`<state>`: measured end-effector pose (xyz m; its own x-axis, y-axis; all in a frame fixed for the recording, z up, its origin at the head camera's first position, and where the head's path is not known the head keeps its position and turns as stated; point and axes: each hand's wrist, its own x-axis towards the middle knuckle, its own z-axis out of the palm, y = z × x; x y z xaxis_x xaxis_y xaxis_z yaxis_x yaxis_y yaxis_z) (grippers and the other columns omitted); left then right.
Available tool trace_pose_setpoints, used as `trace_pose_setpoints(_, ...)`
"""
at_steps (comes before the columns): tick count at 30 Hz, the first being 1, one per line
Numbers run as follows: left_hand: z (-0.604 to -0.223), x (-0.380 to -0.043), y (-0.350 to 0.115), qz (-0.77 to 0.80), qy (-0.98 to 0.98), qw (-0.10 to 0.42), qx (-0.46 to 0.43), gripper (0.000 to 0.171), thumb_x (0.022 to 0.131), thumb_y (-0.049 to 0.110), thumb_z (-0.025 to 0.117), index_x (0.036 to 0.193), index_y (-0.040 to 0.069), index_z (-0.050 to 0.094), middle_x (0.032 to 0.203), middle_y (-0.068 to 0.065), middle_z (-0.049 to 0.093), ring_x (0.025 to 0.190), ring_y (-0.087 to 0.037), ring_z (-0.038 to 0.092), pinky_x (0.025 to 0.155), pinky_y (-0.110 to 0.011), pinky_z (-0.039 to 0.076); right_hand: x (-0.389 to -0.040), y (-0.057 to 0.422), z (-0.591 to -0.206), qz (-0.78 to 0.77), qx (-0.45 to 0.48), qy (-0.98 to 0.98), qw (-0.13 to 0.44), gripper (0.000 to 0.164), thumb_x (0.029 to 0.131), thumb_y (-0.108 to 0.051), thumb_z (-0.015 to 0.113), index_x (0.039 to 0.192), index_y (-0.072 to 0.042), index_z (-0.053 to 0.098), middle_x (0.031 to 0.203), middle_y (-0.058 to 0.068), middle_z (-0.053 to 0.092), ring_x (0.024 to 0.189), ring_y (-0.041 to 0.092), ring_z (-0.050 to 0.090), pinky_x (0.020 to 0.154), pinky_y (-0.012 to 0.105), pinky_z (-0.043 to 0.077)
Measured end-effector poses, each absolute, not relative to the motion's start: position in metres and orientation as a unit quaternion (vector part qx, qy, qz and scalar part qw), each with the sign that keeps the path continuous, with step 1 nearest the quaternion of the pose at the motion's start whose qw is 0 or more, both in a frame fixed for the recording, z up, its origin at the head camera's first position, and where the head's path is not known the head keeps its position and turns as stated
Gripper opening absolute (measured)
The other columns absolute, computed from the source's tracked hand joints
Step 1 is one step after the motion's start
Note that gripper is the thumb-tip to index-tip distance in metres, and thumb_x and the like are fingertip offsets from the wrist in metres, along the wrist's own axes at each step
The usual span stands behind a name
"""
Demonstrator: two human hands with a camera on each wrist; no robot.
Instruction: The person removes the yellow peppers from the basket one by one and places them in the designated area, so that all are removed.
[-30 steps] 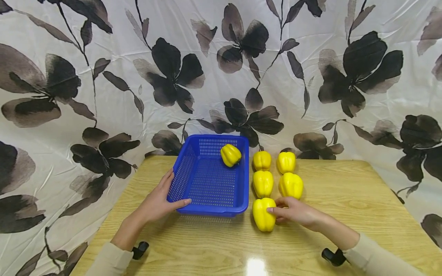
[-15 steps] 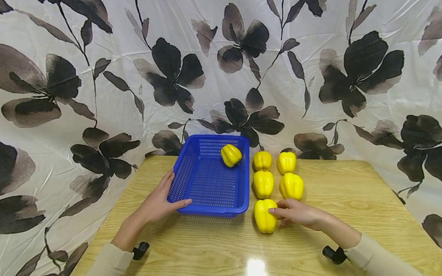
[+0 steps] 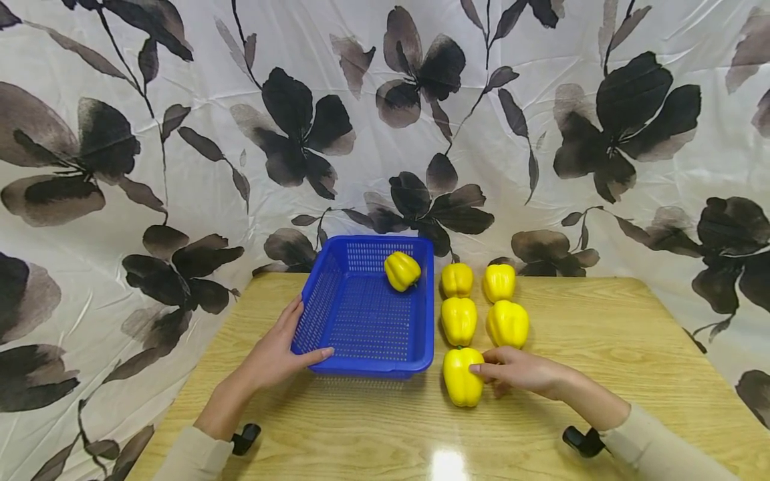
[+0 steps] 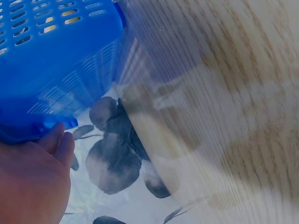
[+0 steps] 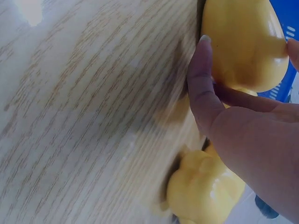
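My right hand [image 3: 520, 374] holds the nearest yellow bell pepper [image 3: 462, 384], thumb on its top right side and fingers around its right flank. In the right wrist view that bell pepper [image 5: 245, 42] sits between thumb and fingers, low at the wood surface. My left hand [image 3: 271, 357] rests at the near left corner of a blue perforated basket [image 3: 371, 367], the thumb lying over the front rim and straight fingers along the left side. Inside the basket, a yellow bell pepper [image 3: 402, 270] lies tilted at the back right.
More yellow bell peppers stand right of the basket: two [image 3: 459, 321] behind the held one, two [image 3: 508, 324] in a second column. The wooden table [image 3: 601, 347] ends at a floral cloth [image 3: 373, 153] behind it.
The right hand and the bell pepper it holds have shifted slightly right and toward me. The left hand and the basket stay where they were.
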<state>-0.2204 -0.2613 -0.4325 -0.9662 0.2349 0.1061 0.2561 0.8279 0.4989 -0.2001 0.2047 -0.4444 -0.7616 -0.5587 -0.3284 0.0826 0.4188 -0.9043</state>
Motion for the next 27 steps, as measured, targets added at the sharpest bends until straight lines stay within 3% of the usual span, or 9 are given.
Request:
trace_pose_setpoints(14, -0.4328, -0.2208, -0.2606, -0.267, -0.955, 0.022, -0.126, 0.124, 0.081, 0.075, 0.069, 0.164, 0.005, 0.012, 0.172, -0.012, 0.006, 0.151, -0.045, 0.024, 0.112, -0.069, 0.032, -0.2011, 0.2043, -0.4445, -0.509, -0.146, 0.791, 0.306, 0.036, 0.105, -0.037, 0.059, 0.099, -0.002, 0.059, 0.092, 0.008, 0.051, 0.086, 0.022, 0.048, 0.074, 0.037, 0.052)
trace_pose_setpoints(21, -0.4342, -0.2216, -0.2606, -0.265, -0.956, 0.022, -0.124, 0.124, 0.08, 0.075, 0.069, 0.164, 0.004, 0.012, 0.172, -0.012, 0.006, 0.152, -0.045, 0.024, 0.113, -0.068, 0.031, -0.1984, 0.2052, -0.4412, -0.503, -0.149, 0.795, 0.306, 0.04, 0.105, -0.035, 0.059, 0.116, 0.003, 0.062, 0.102, 0.011, 0.057, 0.094, 0.025, 0.052, 0.079, 0.04, 0.056)
trace_pose_setpoints(27, -0.4339, -0.221, -0.2613, -0.267, -0.956, 0.016, -0.122, 0.125, 0.08, 0.076, 0.069, 0.165, 0.006, 0.01, 0.172, -0.011, 0.005, 0.152, -0.046, 0.023, 0.113, -0.07, 0.031, -0.1954, 0.2087, -0.44, -0.495, -0.146, 0.802, 0.302, 0.058, 0.105, -0.035, 0.059, 0.139, 0.011, 0.053, 0.118, 0.013, 0.063, 0.104, 0.028, 0.056, 0.083, 0.043, 0.057)
